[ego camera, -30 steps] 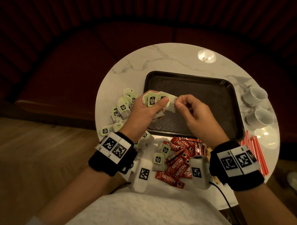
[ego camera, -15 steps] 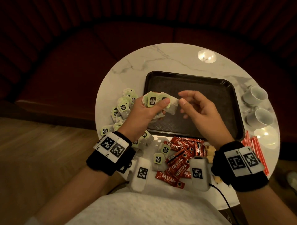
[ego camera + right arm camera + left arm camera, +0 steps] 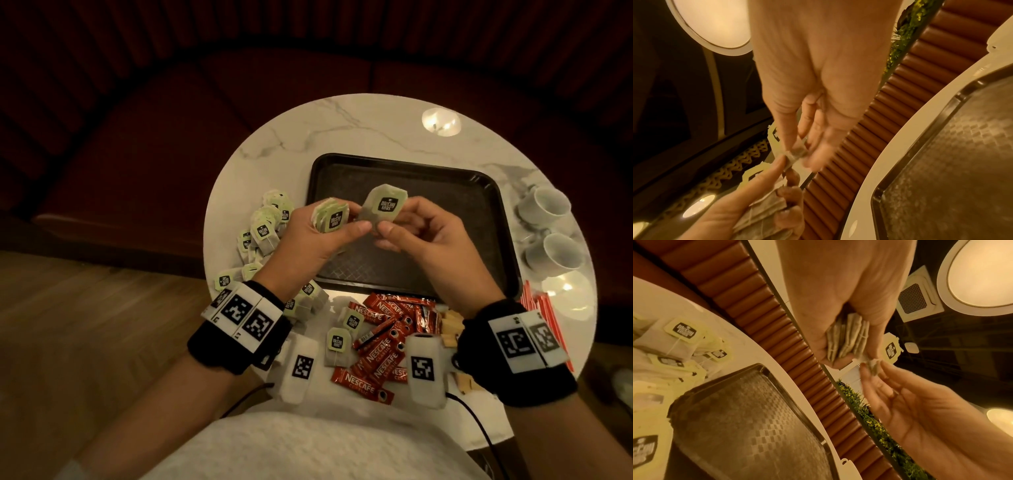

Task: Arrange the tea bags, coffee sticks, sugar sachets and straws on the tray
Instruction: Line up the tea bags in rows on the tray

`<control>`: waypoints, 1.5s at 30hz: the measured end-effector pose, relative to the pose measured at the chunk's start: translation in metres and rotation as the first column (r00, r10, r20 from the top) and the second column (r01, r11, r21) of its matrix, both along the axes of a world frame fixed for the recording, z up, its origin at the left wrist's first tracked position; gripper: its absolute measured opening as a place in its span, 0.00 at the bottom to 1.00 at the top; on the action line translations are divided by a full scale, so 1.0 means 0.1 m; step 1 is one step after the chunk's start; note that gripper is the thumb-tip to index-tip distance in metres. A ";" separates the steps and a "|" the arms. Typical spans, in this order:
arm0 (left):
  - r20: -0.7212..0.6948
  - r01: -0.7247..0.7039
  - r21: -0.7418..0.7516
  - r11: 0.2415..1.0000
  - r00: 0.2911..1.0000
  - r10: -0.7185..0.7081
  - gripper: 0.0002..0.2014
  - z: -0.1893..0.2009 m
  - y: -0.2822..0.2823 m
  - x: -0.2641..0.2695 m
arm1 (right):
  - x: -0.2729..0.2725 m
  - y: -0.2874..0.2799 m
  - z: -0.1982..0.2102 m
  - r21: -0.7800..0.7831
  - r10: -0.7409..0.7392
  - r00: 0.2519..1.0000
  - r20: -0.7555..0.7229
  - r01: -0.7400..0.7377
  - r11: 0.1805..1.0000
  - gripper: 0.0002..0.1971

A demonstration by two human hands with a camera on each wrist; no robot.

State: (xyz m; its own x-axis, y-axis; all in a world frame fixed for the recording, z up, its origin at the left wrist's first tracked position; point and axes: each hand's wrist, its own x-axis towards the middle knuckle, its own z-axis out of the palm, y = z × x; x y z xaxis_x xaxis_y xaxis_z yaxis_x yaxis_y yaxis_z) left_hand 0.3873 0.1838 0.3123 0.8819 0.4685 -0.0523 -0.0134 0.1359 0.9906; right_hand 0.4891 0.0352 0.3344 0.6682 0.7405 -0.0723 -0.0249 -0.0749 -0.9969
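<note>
Over the near left part of the empty black tray point(image 3: 493, 192), my left hand point(image 3: 342, 229) grips a stack of green-tagged tea bags point(image 3: 331, 219). The bag edges of the stack point(image 3: 846, 337) show fanned in my left palm. My right hand point(image 3: 386, 233) pinches a single tea bag point(image 3: 384, 208) by its lower end, tag up and facing me, right beside the stack. The left thumb tip touches that bag point(image 3: 795, 154). More tea bags point(image 3: 265, 226) lie heaped on the table left of the tray. Red coffee sticks point(image 3: 380, 342), brown sugar sachets point(image 3: 451, 325) and red straws point(image 3: 544, 313) lie near the front edge.
Two white cups point(image 3: 544, 205) point(image 3: 556, 255) stand right of the tray on the round marble table point(image 3: 342, 130). Two white tagged devices point(image 3: 299, 366) point(image 3: 424, 368) rest at the near edge. A red padded bench curves behind the table.
My right hand let go of the stack's outer bag, then came back. It now pinches one tea bag upright beside the stack. The left hand has kept its grip.
</note>
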 end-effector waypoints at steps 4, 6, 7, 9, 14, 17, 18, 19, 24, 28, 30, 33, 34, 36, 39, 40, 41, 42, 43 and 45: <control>0.016 0.050 0.118 0.992 0.999 -0.052 0.06 -0.02 0.04 0.00 | 0.02 -0.03 0.05 -0.044 -0.040 0.986 0.164 0.048 0.998 0.16; 0.020 0.054 0.129 0.990 0.998 -0.057 0.07 -0.02 0.05 -0.01 | 0.04 -0.03 0.04 -0.040 -0.065 0.978 0.198 0.074 0.996 0.13; 0.023 0.041 0.118 0.992 0.999 -0.044 0.06 -0.02 0.05 0.00 | 0.05 -0.03 0.04 -0.037 -0.073 0.977 0.202 0.082 0.996 0.12; 0.038 -0.001 0.087 0.996 0.999 -0.002 0.05 -0.02 0.05 0.00 | 0.06 -0.03 0.03 -0.039 -0.063 0.977 0.204 0.072 0.997 0.11; 0.056 0.017 0.086 0.996 0.998 -0.022 0.05 -0.01 0.05 -0.01 | 0.07 -0.03 0.04 -0.057 -0.034 0.973 0.228 0.048 0.997 0.09; 0.045 0.048 0.084 0.995 0.998 -0.052 0.06 0.01 0.04 -0.01 | 0.09 -0.02 0.02 -0.045 -0.072 0.973 0.221 0.084 0.995 0.10; 0.041 0.026 0.069 0.997 0.999 -0.029 0.06 0.01 0.04 -0.01 | 0.09 -0.02 0.02 -0.044 -0.066 0.975 0.211 0.077 0.996 0.10; 0.035 0.000 0.055 0.999 0.999 -0.001 0.05 0.01 0.04 0.00 | 0.09 -0.01 0.02 -0.046 -0.057 0.978 0.203 0.067 0.997 0.10; -0.019 0.036 0.021 0.999 0.999 -0.036 0.04 -0.02 0.06 -0.01 | 0.10 0.01 0.01 -0.024 -0.077 0.979 0.187 0.083 0.996 0.10; 0.009 -0.040 0.004 0.999 0.999 0.040 0.03 -0.05 0.05 0.02 | 0.10 0.10 0.02 0.041 -0.091 0.994 0.065 0.088 0.995 0.14; 0.010 -0.094 -0.029 0.995 0.996 0.094 0.03 -0.06 0.05 0.04 | 0.12 0.14 0.02 0.084 -0.086 0.996 -0.033 0.089 0.992 0.15; -0.005 -0.130 -0.116 0.985 0.992 0.130 0.06 -0.08 0.06 0.07 | 0.16 0.19 0.00 0.068 -0.076 0.996 -0.051 0.079 0.995 0.15; -0.007 -0.135 -0.135 0.982 0.991 0.135 0.07 -0.09 0.07 0.08 | 0.17 0.21 -0.01 0.041 -0.070 0.997 -0.028 0.071 0.997 0.15; -0.028 -0.133 -0.154 0.979 0.991 0.130 0.07 -0.10 0.08 0.10 | 0.19 0.25 -0.03 -0.005 -0.061 0.998 0.012 0.061 0.998 0.12; -0.080 -0.120 -0.138 0.983 0.991 0.109 0.05 -0.13 0.10 0.13 | 0.22 0.33 -0.05 -0.021 -0.073 0.996 0.046 0.074 0.997 0.08; -0.088 -0.118 -0.134 0.984 0.990 0.107 0.05 -0.15 0.11 0.14 | 0.23 0.35 -0.06 -0.024 -0.076 0.996 0.055 0.077 0.997 0.07; -0.096 -0.121 -0.137 0.983 0.989 0.108 0.05 -0.16 0.12 0.14 | 0.24 0.37 -0.06 -0.030 -0.073 0.996 0.060 0.075 0.997 0.07; -0.101 -0.128 -0.142 0.982 0.988 0.114 0.05 -0.18 0.14 0.15 | 0.25 0.39 -0.07 -0.039 -0.068 0.996 0.061 0.070 0.997 0.08; -0.109 -0.133 -0.147 0.980 0.987 0.118 0.05 -0.19 0.16 0.16 | 0.25 0.41 -0.07 -0.048 -0.063 0.996 0.060 0.066 0.997 0.09; -0.121 -0.137 -0.152 0.979 0.985 0.119 0.06 -0.20 0.19 0.17 | 0.26 0.44 -0.09 -0.062 -0.057 0.997 0.057 0.061 0.996 0.10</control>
